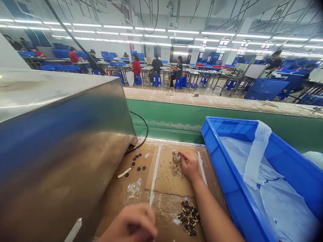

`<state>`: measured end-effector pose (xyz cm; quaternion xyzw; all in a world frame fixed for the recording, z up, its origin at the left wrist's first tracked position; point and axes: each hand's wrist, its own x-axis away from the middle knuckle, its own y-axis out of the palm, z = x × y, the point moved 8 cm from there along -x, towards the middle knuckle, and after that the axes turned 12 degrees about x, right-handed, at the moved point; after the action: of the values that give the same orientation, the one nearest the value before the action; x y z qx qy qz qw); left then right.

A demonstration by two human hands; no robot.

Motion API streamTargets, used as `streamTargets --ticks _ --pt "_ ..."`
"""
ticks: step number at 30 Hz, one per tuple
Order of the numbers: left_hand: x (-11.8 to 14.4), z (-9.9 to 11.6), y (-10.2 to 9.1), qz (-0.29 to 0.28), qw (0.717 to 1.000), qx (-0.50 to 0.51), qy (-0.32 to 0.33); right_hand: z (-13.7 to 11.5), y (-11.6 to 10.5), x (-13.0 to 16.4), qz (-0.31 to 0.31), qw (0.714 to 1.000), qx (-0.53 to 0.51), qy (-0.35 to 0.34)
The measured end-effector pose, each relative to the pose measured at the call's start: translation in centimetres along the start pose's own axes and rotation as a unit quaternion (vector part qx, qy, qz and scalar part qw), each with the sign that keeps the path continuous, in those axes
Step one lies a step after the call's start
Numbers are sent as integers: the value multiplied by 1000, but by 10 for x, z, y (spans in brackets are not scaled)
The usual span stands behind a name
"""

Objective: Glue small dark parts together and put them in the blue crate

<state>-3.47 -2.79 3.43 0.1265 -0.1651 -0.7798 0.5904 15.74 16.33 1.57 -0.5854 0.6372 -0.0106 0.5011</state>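
Rows of workers on blue stools fill the lit hall beyond a green conveyor (176, 122), and nearer stand a big steel housing (58, 151) on the left and a blue crate (234, 188) lined with clear plastic on the right. Between them lies the bench (166, 208) with a cardboard sheet (166, 178), where the right hand (189, 164) pinches a small metal part (177, 157) at the sheet's far edge. The left hand (131, 223) sits curled at the near edge, whether holding anything I cannot tell, just left of a pile of dark pieces (189, 218), with black discs (137, 163) scattered by the housing.
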Motion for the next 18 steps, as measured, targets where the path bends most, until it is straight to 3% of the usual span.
streamTargets --ticks 2,5,8,13,18 --pt "-34 -7 4 3 1000 2 -14 0 0 0 -1 1000 3 -1" --pt "-92 -21 -21 155 981 113 18 0 1 1 -7 1000 9 -4" --pt "-126 -44 -36 217 958 186 28 0 1 1 -9 1000 13 -2" --pt "-121 -70 -54 252 950 184 7 2 3 1 -12 1000 22 5" --pt "-116 -68 -63 275 942 189 24 -2 -1 -1 -6 1000 27 0"
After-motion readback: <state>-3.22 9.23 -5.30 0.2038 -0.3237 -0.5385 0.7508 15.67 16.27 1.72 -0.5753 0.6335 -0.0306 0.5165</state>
